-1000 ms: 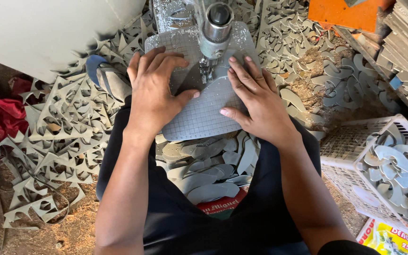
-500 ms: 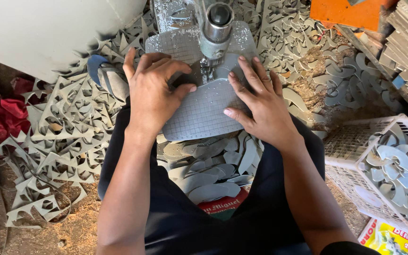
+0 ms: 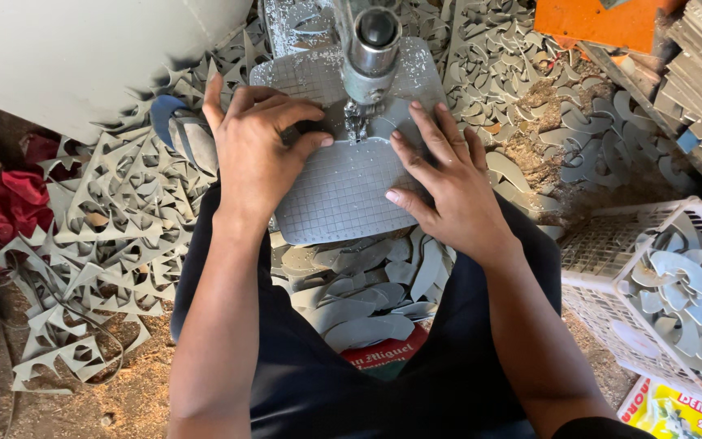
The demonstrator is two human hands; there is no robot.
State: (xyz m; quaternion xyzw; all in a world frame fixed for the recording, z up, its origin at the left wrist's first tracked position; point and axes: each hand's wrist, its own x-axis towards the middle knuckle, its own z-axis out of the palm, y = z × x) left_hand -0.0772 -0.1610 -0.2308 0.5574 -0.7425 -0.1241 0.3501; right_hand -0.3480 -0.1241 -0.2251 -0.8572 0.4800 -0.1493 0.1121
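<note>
Head view, left hand: our left hand [image 3: 260,142] lies palm down on the grey textured sheet [image 3: 343,191], fingers curled and pressing, thumb tip near the needle [image 3: 357,126]; we judge the spread grip keeps the sheet flat and steerable.
Head view, right hand: our right hand [image 3: 442,183] rests flat on the sheet's right side, fingers stretched out and released, nothing clasped; set opposite the left, it seems to hold the piece from both sides of the needle.
Head view, sheet: it sits on the machine bed [image 3: 302,69] under the grey machine head [image 3: 370,49], its near edge over our lap, probably so the worked spot stays under the needle.
Head view, cut pieces: curved grey shapes [image 3: 367,297] are heaped between our thighs just below the sheet, likely within easy reach.
Head view, basket: a white mesh basket [image 3: 611,268] to our right holds more grey shapes, well apart from both hands.
Head view, offcuts: sheets with cut-out holes [image 3: 95,215] lie piled on the floor to our left, beside a red cloth [image 3: 6,207].
Head view, hidden: we cannot tell what lies under the left palm.
</note>
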